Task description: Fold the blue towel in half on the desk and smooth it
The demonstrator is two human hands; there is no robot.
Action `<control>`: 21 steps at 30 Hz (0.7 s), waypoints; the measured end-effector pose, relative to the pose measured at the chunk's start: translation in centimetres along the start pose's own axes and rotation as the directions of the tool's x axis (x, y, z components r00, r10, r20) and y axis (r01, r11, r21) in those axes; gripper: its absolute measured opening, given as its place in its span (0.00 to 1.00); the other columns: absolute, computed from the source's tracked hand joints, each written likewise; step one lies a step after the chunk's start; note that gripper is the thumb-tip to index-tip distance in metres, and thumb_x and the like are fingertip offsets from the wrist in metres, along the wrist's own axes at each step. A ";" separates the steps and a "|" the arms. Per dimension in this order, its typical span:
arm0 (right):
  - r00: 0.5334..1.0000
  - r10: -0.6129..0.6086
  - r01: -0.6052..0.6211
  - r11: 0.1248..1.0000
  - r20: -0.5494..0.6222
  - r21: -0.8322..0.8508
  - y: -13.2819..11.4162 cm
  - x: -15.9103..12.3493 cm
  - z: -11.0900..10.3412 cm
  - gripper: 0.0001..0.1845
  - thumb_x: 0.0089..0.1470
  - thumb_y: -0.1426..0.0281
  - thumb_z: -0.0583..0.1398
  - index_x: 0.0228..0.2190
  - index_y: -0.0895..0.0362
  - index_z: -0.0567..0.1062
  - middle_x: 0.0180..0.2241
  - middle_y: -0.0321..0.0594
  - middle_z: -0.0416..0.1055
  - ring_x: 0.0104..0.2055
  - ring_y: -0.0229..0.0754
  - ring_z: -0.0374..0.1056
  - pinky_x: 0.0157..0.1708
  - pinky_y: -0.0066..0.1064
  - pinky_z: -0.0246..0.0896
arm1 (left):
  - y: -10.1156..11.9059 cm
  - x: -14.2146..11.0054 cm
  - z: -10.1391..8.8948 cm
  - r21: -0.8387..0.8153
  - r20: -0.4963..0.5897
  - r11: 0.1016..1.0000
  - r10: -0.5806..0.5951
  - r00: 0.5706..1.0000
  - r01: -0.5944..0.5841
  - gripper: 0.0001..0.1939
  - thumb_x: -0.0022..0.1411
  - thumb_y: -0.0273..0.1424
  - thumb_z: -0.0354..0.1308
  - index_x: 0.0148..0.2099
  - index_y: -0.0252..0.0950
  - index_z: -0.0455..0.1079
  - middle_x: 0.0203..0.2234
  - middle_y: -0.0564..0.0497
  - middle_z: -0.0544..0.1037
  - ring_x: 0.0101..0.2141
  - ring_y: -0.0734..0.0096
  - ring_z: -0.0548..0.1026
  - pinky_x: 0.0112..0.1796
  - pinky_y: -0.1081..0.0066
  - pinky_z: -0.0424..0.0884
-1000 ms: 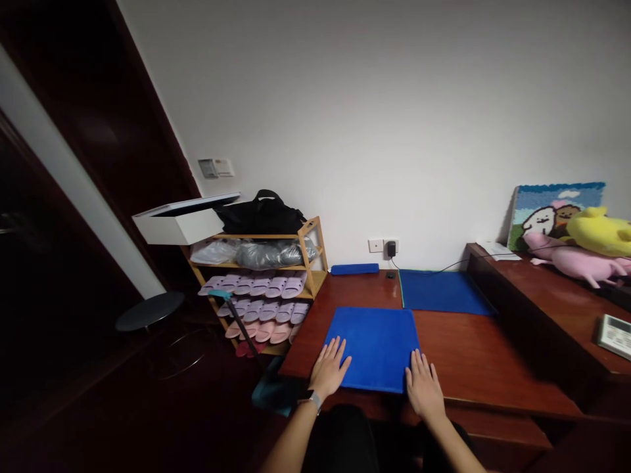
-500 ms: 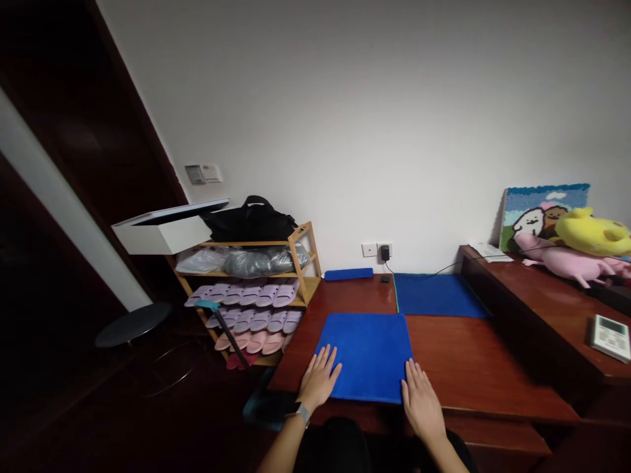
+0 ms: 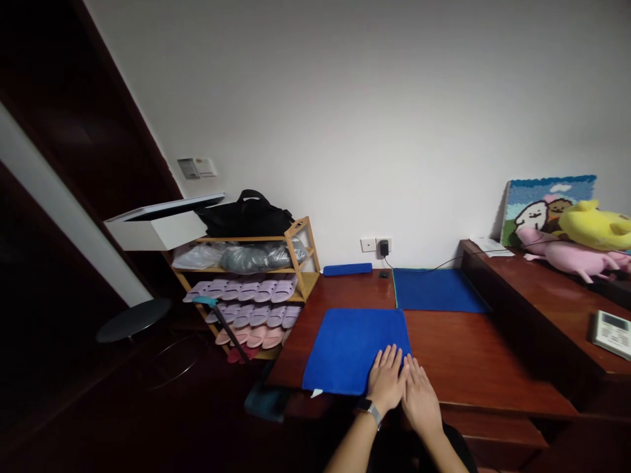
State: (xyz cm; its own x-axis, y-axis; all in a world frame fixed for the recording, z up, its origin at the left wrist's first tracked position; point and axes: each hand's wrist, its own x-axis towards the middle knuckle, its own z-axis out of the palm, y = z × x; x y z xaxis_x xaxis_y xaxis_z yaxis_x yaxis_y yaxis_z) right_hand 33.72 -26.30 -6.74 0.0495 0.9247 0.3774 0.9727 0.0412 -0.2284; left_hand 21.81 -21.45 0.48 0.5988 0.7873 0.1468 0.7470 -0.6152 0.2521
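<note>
A blue cloth (image 3: 352, 345) lies spread flat on the reddish-brown wooden table (image 3: 473, 361), with a small white tag showing at its front left corner. My left hand (image 3: 388, 378), wearing a watch on the wrist, rests flat on the cloth's right part, fingers stretched out. Right beside it, my right hand (image 3: 421, 397) lies flat along the cloth's right edge, fingers extended. The two hands touch or nearly touch at the thumbs. Neither holds anything.
Another blue cloth (image 3: 438, 290) lies at the back right, and a rolled or folded blue cloth (image 3: 348, 269) by the wall. A plug (image 3: 384, 247) trails a black cable. Left stands a shoe rack (image 3: 308, 282) with slippers; right, a raised shelf (image 3: 537, 289) holds plush toys and a calculator-like device (image 3: 612, 334).
My left hand has moved right across the blue cloth, from its left edge to beside my right hand. My right hand stays nearly in place. The cloth's front left corner and tag now show.
</note>
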 end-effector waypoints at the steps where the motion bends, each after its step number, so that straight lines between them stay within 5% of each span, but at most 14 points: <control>1: 1.000 0.008 -0.008 1.000 0.007 -0.005 -0.1 0.0 -0.2 0.31 0.67 0.66 0.44 0.63 0.68 0.67 0.68 0.51 0.56 0.71 0.52 0.51 0.70 0.44 0.45 | -0.5 -0.2 0.0 0.002 -0.002 0.999 -0.041 0.999 0.041 0.33 0.76 0.45 0.26 0.74 0.40 0.50 0.72 0.49 0.54 0.71 0.64 0.48 0.69 0.54 0.47; 5: 0.998 0.059 -0.059 0.998 -0.004 0.002 -0.5 0.2 -0.6 0.33 0.69 0.62 0.41 0.65 0.68 0.62 0.68 0.50 0.55 0.71 0.51 0.51 0.71 0.43 0.44 | -6.3 -3.4 -2.5 0.102 -0.001 0.958 -0.268 0.963 0.267 0.35 0.75 0.50 0.30 0.74 0.39 0.50 0.72 0.48 0.51 0.71 0.59 0.48 0.69 0.51 0.46; 10: 0.997 0.077 -0.077 0.997 0.005 0.023 -0.8 0.2 -0.8 0.34 0.69 0.61 0.40 0.65 0.69 0.62 0.69 0.50 0.54 0.71 0.51 0.51 0.71 0.43 0.44 | -14.2 -8.4 -5.9 0.235 -0.054 0.791 -0.569 0.820 0.564 0.35 0.75 0.46 0.33 0.75 0.33 0.47 0.72 0.44 0.46 0.71 0.56 0.46 0.68 0.51 0.48; 16: 0.986 0.101 -0.105 0.994 0.136 0.027 -0.7 0.6 -1.9 0.34 0.68 0.63 0.40 0.66 0.68 0.60 0.69 0.48 0.53 0.72 0.49 0.49 0.71 0.43 0.44 | -15.5 -9.5 -5.1 0.278 -0.118 0.763 -0.575 0.810 0.583 0.36 0.74 0.47 0.33 0.75 0.32 0.48 0.72 0.43 0.48 0.71 0.54 0.48 0.67 0.52 0.49; 21: 0.960 0.151 -0.155 0.988 0.235 0.001 -0.6 4.0 -4.0 0.35 0.68 0.62 0.37 0.68 0.66 0.55 0.71 0.46 0.49 0.73 0.47 0.46 0.71 0.42 0.41 | -15.8 -9.5 -5.0 0.277 -0.102 0.770 -0.572 0.814 0.575 0.36 0.74 0.47 0.36 0.75 0.31 0.48 0.72 0.42 0.48 0.71 0.54 0.49 0.67 0.53 0.50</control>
State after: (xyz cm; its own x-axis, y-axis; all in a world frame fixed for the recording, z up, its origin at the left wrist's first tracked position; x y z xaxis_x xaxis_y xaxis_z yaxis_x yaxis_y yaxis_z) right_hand 34.28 -24.14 -1.51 0.1408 0.9831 0.1167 0.9530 -0.1027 -0.2849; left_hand 2.87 -18.99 -0.08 0.0309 0.9969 0.0726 0.9994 -0.0319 0.0136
